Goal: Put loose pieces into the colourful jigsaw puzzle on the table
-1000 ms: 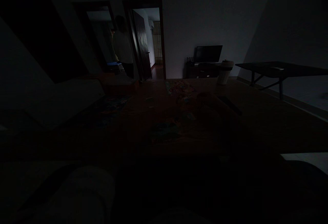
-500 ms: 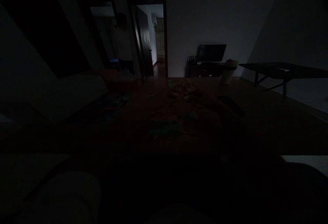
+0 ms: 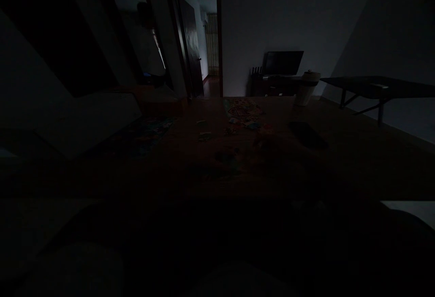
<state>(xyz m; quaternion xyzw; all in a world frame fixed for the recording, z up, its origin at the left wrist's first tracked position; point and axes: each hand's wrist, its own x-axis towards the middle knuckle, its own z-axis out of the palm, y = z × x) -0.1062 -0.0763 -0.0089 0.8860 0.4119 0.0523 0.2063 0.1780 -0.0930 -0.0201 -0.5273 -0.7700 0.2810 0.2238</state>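
Observation:
The scene is very dark. My right hand (image 3: 268,143) is a dim shape low over the wooden table (image 3: 183,152), near small coloured pieces that look like jigsaw pieces (image 3: 252,125); its fingers cannot be made out. My left hand is lost in the dark, perhaps at a dim shape over the near patch of coloured pieces (image 3: 231,158). Two separate pieces (image 3: 205,136) lie left of centre. Beyond them is a larger colourful patterned patch (image 3: 243,108).
A dark flat object like a phone (image 3: 307,134) lies right of the pieces. A colourful sheet (image 3: 146,131) is at left, below an orange-brown box (image 3: 159,106). Further back stand a pale container with a dark band (image 3: 306,90), a monitor (image 3: 283,63) and a folding table (image 3: 367,86).
My right hand has drawn back toward me from the far pieces, uncovering them. The view has tilted slightly. The pale-clothed person near the left frame no longer shows clearly.

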